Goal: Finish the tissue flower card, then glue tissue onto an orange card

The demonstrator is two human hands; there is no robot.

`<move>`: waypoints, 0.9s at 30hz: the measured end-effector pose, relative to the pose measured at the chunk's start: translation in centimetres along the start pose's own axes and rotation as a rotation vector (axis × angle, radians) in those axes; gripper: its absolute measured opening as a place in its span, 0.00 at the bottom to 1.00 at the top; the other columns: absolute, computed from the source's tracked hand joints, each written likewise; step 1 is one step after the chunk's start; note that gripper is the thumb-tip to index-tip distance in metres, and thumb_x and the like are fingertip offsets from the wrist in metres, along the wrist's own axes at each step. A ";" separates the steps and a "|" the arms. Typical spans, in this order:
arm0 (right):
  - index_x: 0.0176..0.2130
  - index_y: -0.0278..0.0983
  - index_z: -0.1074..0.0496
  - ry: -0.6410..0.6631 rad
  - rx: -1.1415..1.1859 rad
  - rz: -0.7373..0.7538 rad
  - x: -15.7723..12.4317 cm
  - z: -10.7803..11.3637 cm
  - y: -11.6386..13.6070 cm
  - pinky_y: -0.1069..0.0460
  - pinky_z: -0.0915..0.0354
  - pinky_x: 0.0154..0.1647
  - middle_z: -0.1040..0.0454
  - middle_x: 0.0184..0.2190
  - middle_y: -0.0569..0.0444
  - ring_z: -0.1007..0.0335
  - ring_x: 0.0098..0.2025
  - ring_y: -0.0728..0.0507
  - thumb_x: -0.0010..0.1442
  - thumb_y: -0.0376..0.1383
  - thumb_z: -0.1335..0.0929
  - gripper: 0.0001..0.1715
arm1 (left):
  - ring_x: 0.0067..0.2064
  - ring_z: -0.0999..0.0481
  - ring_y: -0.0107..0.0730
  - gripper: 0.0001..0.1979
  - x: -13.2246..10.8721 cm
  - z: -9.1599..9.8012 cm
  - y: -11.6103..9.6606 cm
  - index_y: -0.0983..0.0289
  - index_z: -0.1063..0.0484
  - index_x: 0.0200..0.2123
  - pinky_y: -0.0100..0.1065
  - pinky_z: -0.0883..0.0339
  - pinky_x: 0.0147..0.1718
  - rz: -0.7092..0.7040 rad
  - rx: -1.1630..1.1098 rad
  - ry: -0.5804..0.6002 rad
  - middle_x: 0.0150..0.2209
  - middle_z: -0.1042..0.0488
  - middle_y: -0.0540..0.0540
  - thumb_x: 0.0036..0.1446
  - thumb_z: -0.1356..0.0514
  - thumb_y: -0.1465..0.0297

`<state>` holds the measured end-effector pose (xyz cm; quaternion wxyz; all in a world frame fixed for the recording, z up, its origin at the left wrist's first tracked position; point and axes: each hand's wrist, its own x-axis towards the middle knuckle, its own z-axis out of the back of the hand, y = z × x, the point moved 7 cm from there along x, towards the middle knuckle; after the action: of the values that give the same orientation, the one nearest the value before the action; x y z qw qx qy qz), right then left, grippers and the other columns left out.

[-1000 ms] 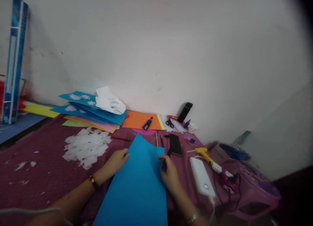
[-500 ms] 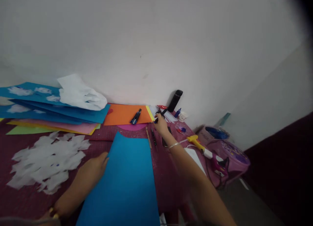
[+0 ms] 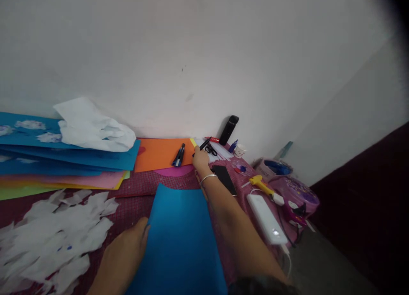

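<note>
A blue paper sheet (image 3: pixel 180 239) lies on the maroon cloth in front of me. My left hand (image 3: pixel 123 254) rests flat on the sheet's left edge with its fingers stretched out. My right hand (image 3: pixel 200 159) is reached far forward to the back of the table, closed around a black pen (image 3: pixel 204 144) whose tip points toward the black scissors (image 3: pixel 211 150). A bangle circles my right wrist. The orange sheet (image 3: pixel 158 154) lies just left of that hand, with a blue and black cutter (image 3: pixel 179 155) on it.
Stacked blue, pink and yellow sheets (image 3: pixel 64 158) with crumpled white paper (image 3: pixel 92 127) sit at left. White paper scraps (image 3: pixel 51 235) cover the near left. A black phone (image 3: pixel 224 179), yellow glue gun (image 3: pixel 260 184), white power bank (image 3: pixel 265 218), black bottle (image 3: pixel 228 130) and pink bag (image 3: pixel 297 197) lie at right.
My right hand went from beside the blue sheet out to the scissors at the back, then drew slightly left with the black pen in it. The camera moved forward and my left hand slid nearer.
</note>
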<state>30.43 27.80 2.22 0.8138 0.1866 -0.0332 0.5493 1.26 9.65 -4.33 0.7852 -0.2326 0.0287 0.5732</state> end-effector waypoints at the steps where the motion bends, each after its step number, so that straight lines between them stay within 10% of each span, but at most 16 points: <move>1: 0.53 0.34 0.33 -0.011 0.013 0.006 0.0 0.0 0.0 0.43 0.33 0.50 0.25 0.50 0.32 0.29 0.54 0.33 0.66 0.27 0.38 0.17 | 0.45 0.17 0.56 0.20 -0.1 0.1 -0.1 0.61 0.32 0.47 0.45 0.31 0.38 0.008 0.007 0.016 0.40 0.18 0.65 0.70 0.62 0.65; 19: 0.34 0.38 0.33 0.072 0.395 0.027 4.6 1.4 0.4 0.54 0.32 0.25 0.30 0.21 0.60 0.29 0.20 0.47 0.50 0.20 0.33 0.15 | 0.44 0.17 0.55 0.21 -0.8 1.2 -0.9 0.62 0.30 0.45 0.45 0.31 0.38 -0.005 -0.013 0.002 0.40 0.18 0.66 0.69 0.62 0.65; 27: 0.38 0.40 0.32 -0.184 0.399 0.170 7.1 11.6 2.7 0.50 0.32 0.36 0.27 0.30 0.54 0.27 0.33 0.43 0.52 0.22 0.35 0.16 | 0.43 0.17 0.55 0.21 -0.4 0.8 0.0 0.62 0.29 0.44 0.44 0.32 0.39 0.004 -0.049 -0.037 0.38 0.17 0.65 0.67 0.60 0.64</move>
<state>32.59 31.03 15.53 0.7052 0.3896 -0.0136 0.5922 0.96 9.58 -3.44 0.7785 -0.2411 0.0003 0.5795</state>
